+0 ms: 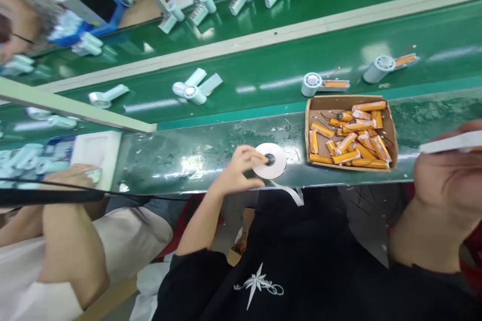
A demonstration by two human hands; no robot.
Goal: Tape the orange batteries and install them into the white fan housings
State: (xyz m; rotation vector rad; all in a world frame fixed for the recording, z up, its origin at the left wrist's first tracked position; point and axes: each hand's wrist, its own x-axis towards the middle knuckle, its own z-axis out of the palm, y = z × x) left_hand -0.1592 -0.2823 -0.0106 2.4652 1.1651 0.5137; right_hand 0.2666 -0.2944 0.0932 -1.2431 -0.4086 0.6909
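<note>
We're at a green conveyor line, w/ a dark glossy ledge (196, 160) running along our side of the belt (263, 75).

Our left hand (241, 168) reaches onto that ledge, fingers curled loosely, fingertips resting on a white tape roll (271, 160) that lies flat; thumb and forefinger touch its left edge, not closed around it. A thin white strip trails off the roll twd our dark shirt. Our right hand (448, 180) is up close to the lens at the right, blurred, pinched on a flat white part (452, 143) that sticks out to the right edge; can't tell what the part is.

Just right of the roll sits a shallow cardboard box (312, 110), piled w/ orange cells (357, 140) w/ thin wires. Beyond the box, on the belt, lie white fan units (314, 84), two w/ an orange cell set in the handle; more white units lie further left and on the far belt. At the left a co-worker's arm (71, 241) rests near a white tray (96, 153).
</note>
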